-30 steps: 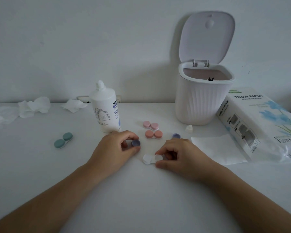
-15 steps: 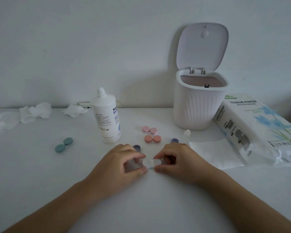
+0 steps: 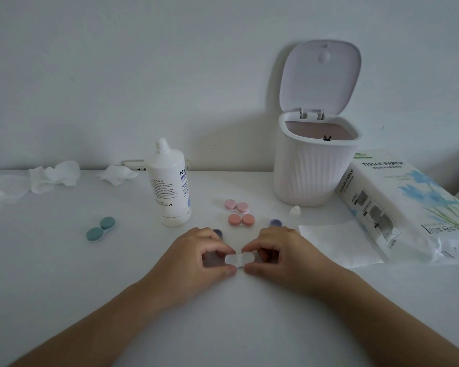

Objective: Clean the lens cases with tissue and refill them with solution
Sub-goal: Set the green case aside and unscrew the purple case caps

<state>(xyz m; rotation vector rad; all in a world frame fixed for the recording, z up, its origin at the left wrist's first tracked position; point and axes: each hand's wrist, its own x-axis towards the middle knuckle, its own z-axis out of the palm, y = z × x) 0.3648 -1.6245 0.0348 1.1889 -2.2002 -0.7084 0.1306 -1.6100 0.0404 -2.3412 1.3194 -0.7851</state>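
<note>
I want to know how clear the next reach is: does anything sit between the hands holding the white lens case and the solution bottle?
Only a purple cap, lying just behind the left hand toward the solution bottle. Otherwise the table between the white lens case and the bottle looks bare. The right hand also pinches the case.

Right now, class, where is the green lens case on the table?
In the head view the green lens case lies closed at the table's left, left of the solution bottle and apart from both hands.
</note>
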